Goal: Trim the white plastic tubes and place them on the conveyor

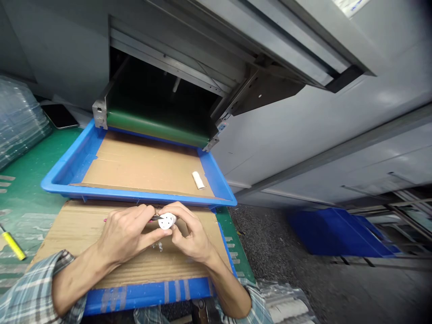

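Between the thumb and fingers of my right hand is a short white cylindrical part, its round end face turned toward me and marked with several small dark holes. My left hand is closed around a thin tool with a dark pointed tip and bits of pink showing. That tip meets the upper left of the white face; the left thumb presses at its lower edge. Most of the tool lies hidden behind my left fingers. Small clear scraps lie on the cardboard below my hands.
A blue tray lined with cardboard stands ahead, with another white cylinder inside. Behind it is a green conveyor belt with metal end brackets. On the left are a phone, clear plastic packs and a yellow-handled tool.
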`<state>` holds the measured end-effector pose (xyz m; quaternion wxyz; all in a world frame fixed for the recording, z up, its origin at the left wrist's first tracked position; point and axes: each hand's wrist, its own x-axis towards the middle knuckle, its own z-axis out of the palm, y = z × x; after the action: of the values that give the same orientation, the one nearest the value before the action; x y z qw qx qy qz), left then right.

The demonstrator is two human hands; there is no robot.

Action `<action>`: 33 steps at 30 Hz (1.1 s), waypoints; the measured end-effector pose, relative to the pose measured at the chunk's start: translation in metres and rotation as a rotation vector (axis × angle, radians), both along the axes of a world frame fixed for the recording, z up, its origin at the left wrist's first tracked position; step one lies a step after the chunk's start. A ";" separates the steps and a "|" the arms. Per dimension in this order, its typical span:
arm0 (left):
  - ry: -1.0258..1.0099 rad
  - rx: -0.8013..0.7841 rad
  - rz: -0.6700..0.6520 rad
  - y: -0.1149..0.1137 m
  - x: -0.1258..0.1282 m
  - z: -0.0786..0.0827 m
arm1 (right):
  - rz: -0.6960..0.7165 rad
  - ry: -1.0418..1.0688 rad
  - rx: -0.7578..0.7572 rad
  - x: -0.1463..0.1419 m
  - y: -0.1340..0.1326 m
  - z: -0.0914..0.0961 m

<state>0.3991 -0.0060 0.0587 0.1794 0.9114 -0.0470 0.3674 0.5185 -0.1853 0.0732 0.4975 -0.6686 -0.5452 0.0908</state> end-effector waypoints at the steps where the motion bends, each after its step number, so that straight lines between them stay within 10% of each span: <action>1: -0.005 0.015 0.007 0.000 0.000 0.000 | -0.001 0.001 0.001 0.000 0.000 0.000; 33: 0.019 -0.134 -0.039 -0.003 -0.001 -0.003 | -0.058 -0.023 0.030 0.000 -0.001 0.001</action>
<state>0.3979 -0.0087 0.0556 0.2475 0.8998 -0.0384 0.3572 0.5184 -0.1860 0.0738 0.5035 -0.6777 -0.5325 0.0604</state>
